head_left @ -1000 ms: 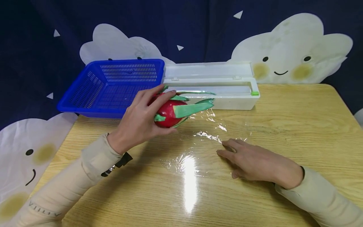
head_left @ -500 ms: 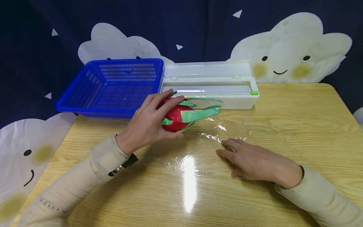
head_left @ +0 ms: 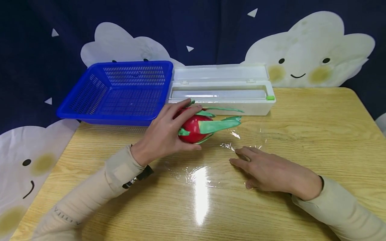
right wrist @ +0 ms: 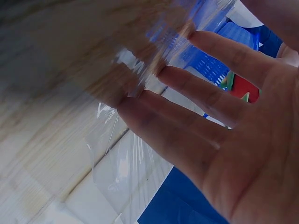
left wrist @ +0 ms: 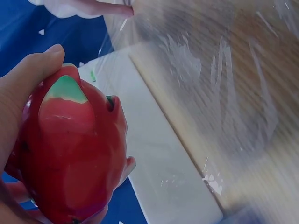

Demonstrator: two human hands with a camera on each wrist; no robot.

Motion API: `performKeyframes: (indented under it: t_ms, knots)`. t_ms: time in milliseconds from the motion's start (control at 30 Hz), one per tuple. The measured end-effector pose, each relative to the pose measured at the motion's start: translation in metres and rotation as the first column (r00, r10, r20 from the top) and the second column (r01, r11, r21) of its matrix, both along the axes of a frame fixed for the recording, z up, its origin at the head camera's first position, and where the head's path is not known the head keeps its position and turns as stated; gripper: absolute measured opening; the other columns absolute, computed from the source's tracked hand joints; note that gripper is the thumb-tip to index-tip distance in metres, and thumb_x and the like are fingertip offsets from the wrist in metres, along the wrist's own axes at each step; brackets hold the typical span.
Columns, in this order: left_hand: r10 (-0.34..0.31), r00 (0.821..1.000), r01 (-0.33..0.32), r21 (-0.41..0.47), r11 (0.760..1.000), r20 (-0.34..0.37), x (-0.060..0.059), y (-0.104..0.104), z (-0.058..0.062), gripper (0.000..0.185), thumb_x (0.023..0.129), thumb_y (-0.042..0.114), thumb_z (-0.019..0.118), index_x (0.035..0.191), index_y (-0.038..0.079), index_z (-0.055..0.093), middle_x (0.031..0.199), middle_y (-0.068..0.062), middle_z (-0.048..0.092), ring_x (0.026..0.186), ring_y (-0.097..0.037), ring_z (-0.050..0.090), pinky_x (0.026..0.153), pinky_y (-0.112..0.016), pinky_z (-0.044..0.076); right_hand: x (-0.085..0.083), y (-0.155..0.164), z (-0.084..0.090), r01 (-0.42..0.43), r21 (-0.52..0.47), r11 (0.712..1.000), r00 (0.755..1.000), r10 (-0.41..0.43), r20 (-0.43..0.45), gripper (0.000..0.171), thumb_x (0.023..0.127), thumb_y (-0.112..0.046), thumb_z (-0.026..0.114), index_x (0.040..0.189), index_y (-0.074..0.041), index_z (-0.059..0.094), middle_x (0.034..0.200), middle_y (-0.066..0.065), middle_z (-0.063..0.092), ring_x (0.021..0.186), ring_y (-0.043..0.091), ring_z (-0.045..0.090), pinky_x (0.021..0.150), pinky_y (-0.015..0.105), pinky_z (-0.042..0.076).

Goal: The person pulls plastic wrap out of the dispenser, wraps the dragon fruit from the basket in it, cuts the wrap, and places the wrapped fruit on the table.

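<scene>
My left hand (head_left: 164, 134) grips a red dragon fruit (head_left: 194, 129) with green scales, just above the near-left edge of a clear sheet of cling film (head_left: 208, 167) spread on the wooden table (head_left: 316, 134). In the left wrist view the fruit (left wrist: 70, 149) fills my palm, fingers curled round it. My right hand (head_left: 265, 169) lies flat with straight fingers pressing the film's right side; the right wrist view shows its fingers (right wrist: 201, 121) spread over the film (right wrist: 126, 158).
A blue plastic basket (head_left: 117, 92) stands at the back left. Beside it a white cling film dispenser box (head_left: 223, 88) lies with its lid up. A dark curtain with cloud faces hangs behind the table.
My left hand has carried the dragon fruit rightward and slightly nearer, toward the film. The right hand has stayed flat on the film.
</scene>
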State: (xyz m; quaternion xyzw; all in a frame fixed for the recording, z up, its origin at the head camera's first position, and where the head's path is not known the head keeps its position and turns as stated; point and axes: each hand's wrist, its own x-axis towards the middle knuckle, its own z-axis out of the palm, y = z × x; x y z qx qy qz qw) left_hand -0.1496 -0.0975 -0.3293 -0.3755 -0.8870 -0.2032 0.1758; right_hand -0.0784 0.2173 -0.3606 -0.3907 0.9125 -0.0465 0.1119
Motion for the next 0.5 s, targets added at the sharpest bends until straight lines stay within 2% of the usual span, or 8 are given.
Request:
performKeyframes:
  t_ms: [233, 500]
  knots:
    - [-0.014, 1.000, 0.014, 0.001, 1.000, 0.008, 0.000, 0.005, -0.005, 0.100, 0.066, 0.057, 0.094, 0.150, 0.024, 0.051, 0.154, -0.016, 0.050, 0.137, -0.036, 0.051, 0.101, -0.052, 0.058, 0.000, 0.001, 0.000, -0.002, 0.004, 1.000, 1.000, 0.002, -0.006, 0.069, 0.085, -0.031, 0.085, 0.145, -0.011, 0.057, 0.152, 0.020, 0.051, 0.138, 0.042, 0.052, 0.107, 0.055, 0.052]
    - [-0.029, 0.998, 0.030, -0.011, 0.999, 0.058, 0.002, 0.011, -0.014, 0.101, 0.067, 0.055, 0.094, 0.152, 0.027, 0.049, 0.156, -0.012, 0.048, 0.138, -0.036, 0.049, 0.102, -0.052, 0.058, 0.000, 0.000, 0.001, -0.008, 0.005, 1.000, 1.000, 0.008, -0.011, 0.070, 0.084, -0.031, 0.086, 0.144, -0.010, 0.058, 0.151, 0.020, 0.050, 0.138, 0.042, 0.052, 0.106, 0.055, 0.053]
